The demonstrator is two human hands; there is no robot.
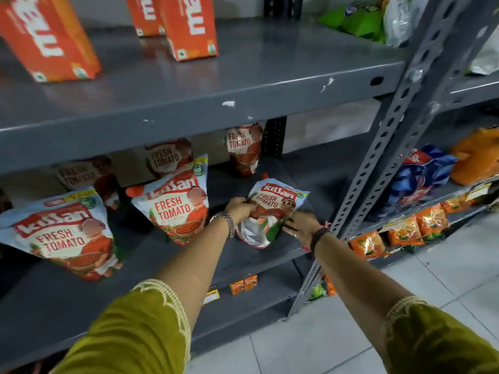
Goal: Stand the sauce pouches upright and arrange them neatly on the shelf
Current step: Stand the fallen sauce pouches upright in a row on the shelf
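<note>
Several tomato sauce pouches stand on the grey middle shelf [243, 255]. A front-row pouch [278, 201] at the right is tilted, its base folded up. My left hand [240, 207] grips its left side and my right hand [301, 225] grips its lower right edge. Two more front pouches stand upright: one in the middle [175, 203] and one at the far left [62, 233]. Behind them three pouches stand in the back row, on the left [81, 174], in the centre [168, 157] and on the right [244, 148], partly shadowed by the shelf above.
Orange juice cartons [189, 25] stand on the upper shelf [243, 85]. A perforated grey upright post [383, 147] borders the shelf on the right. Beyond it lie blue snack bags [421, 179] and orange packets [405, 233]. Small orange boxes [243, 284] sit on the lower shelf. Tiled floor lies below.
</note>
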